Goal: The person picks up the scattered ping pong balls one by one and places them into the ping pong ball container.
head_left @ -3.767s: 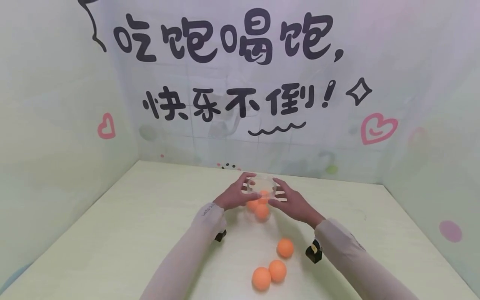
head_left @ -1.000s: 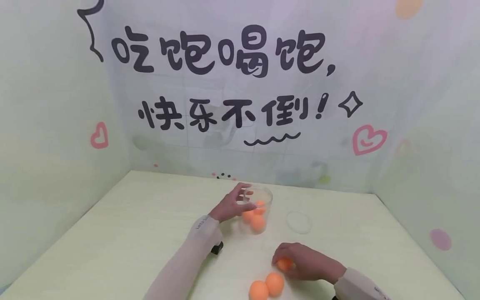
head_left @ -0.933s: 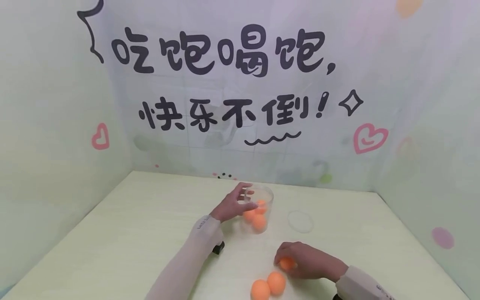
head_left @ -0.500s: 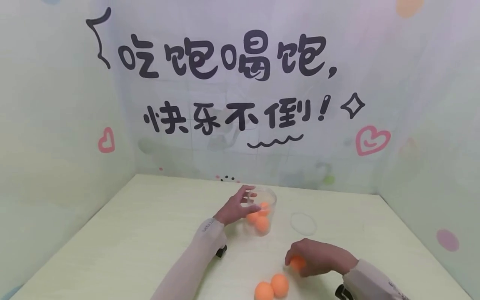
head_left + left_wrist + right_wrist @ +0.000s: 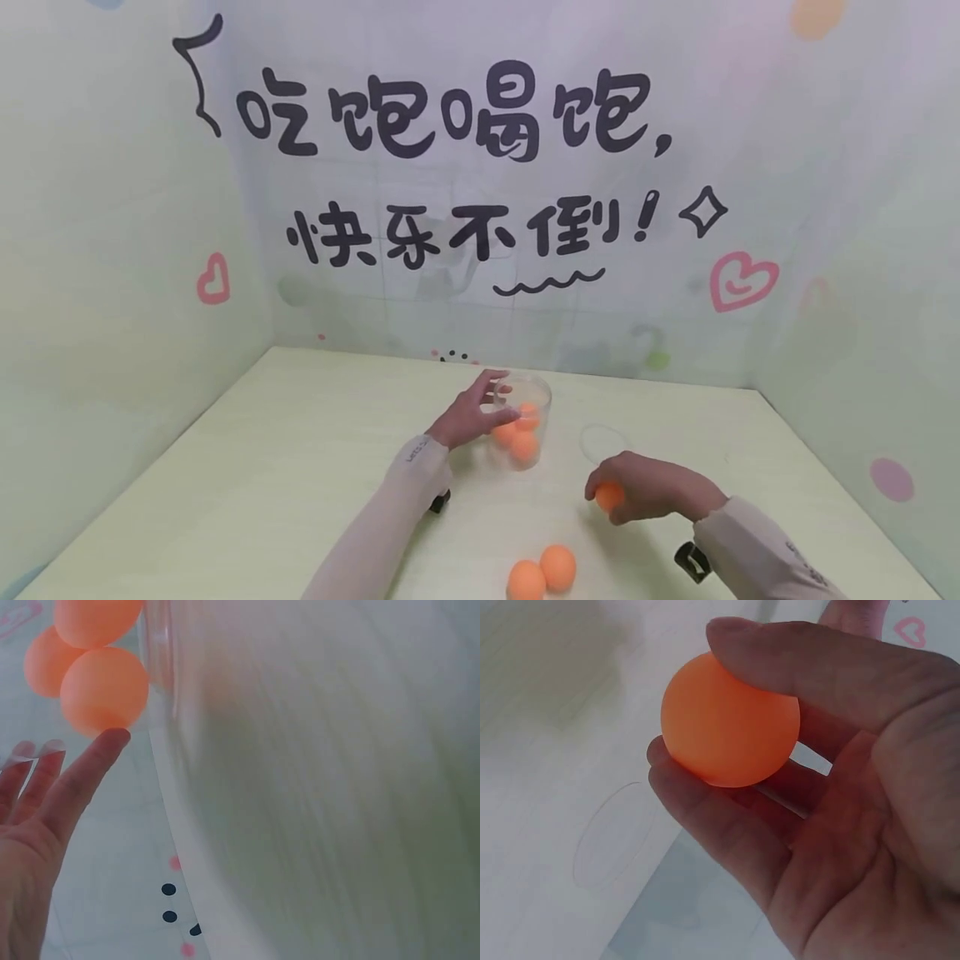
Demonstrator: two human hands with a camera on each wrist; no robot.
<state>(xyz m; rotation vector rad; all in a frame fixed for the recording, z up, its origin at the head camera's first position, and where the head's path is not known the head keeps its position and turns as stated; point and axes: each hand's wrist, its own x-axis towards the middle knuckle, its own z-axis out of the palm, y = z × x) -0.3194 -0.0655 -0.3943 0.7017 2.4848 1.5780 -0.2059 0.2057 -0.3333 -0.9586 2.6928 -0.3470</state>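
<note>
One ball pinched, right hand; table edge near.

Hand: the left hand enters from the lower left, fingers straight, its grip holding nothing.
Fingertip: one fingertip touches the clear jar just below the nearest ball.
Balls: three orange balls bunch together at upper left, seen through the jar wall.
Counter: the pale counter fills the right, blurred.
Backdrop: small black dots and pink dots below.

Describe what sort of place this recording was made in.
Probably a small staged tabletop booth: a pale table enclosed by a printed backdrop bearing cartoon lettering and hearts, with only a clear jar and orange balls on it.
</note>
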